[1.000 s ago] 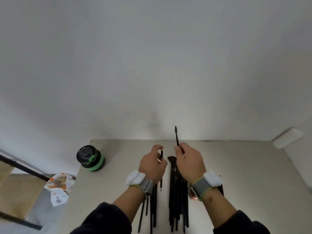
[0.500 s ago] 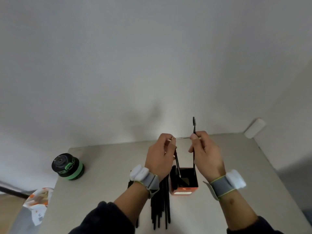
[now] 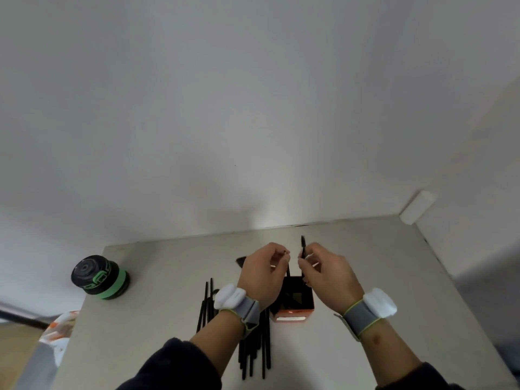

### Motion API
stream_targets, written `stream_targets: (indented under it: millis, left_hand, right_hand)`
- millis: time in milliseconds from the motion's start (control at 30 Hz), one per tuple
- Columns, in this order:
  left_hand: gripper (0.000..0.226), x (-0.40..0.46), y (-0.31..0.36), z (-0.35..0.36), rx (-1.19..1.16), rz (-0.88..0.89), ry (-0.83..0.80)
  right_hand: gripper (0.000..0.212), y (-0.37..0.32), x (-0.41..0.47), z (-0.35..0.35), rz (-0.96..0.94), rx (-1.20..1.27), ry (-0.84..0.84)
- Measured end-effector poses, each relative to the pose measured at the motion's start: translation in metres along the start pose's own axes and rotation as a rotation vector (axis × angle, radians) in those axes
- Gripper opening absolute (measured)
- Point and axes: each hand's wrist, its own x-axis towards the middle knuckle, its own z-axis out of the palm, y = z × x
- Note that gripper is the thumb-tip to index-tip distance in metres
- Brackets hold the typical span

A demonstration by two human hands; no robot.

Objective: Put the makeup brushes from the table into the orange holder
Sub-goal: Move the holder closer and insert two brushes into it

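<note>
Fingers of both hands are pinched on thin brushes — left hand (image 3: 260, 273) on a thin brush (image 3: 287, 270), right hand (image 3: 327, 275) on a spoolie brush (image 3: 303, 246) — directly above the orange holder (image 3: 294, 309). Insertion is underway; next, lower and release. More brushes (image 3: 254, 344) lie on the table (image 3: 157, 319) below the left wrist.

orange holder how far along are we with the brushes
Done: little that shows; the orange holder seems to hold only the stems now going in. In hand: the left hand and the right hand each pinch a thin brush over its opening, the right one a spoolie brush, lower ends reaching inside. Left: most of the job, the pile of black brushes on the table beside the holder.
</note>
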Motion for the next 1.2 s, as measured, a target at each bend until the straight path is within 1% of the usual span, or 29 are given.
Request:
stream_targets:
  millis: [133, 233, 333, 400, 500, 567, 667, 767, 933, 1100, 1200]
  left_hand:
    - [0.006, -0.005, -0.009, 0.003, 0.115, -0.04, -0.071]
    - [0.008, -0.007, -0.017, 0.006, 0.243, -0.018, -0.103]
    - [0.012, -0.008, -0.025, 0.009, 0.356, -0.003, -0.144]
    - [0.015, -0.01, -0.03, 0.011, 0.427, 0.027, -0.156]
    - [0.02, -0.01, -0.034, 0.012, 0.574, 0.144, -0.142]
    - [0.023, -0.009, -0.035, 0.013, 0.614, 0.178, -0.152]
    - [0.031, -0.009, -0.036, 0.012, 0.54, 0.154, -0.164]
    - [0.032, -0.01, -0.038, 0.004, 0.409, 0.13, -0.117]
    - [0.038, -0.009, -0.042, -0.014, 0.351, 0.074, -0.017]
    - [0.031, -0.009, -0.052, -0.038, 0.294, -0.002, 0.091]
    - [0.026, -0.01, -0.062, -0.054, 0.261, -0.059, 0.133]
  right_hand:
    - [0.007, 0.013, 0.0, 0.007, -0.055, -0.207, -0.102]
    - [0.015, 0.019, 0.002, 0.012, -0.099, -0.35, -0.189]
    - [0.023, 0.02, 0.005, 0.017, -0.061, -0.495, -0.27]
    - [0.024, 0.021, 0.004, 0.021, -0.022, -0.553, -0.289]
    - [0.023, 0.021, 0.004, 0.027, 0.028, -0.57, -0.274]
    - [0.021, 0.02, 0.005, 0.03, 0.049, -0.579, -0.268]
    - [0.02, 0.014, 0.007, 0.028, 0.067, -0.593, -0.252]
    - [0.027, 0.005, 0.01, 0.022, 0.066, -0.569, -0.196]
    - [0.033, -0.022, 0.019, 0.014, 0.016, -0.565, -0.113]
    - [0.031, -0.052, 0.021, 0.032, -0.064, -0.449, -0.02]
    - [0.027, -0.068, 0.021, 0.05, -0.103, -0.359, 0.002]
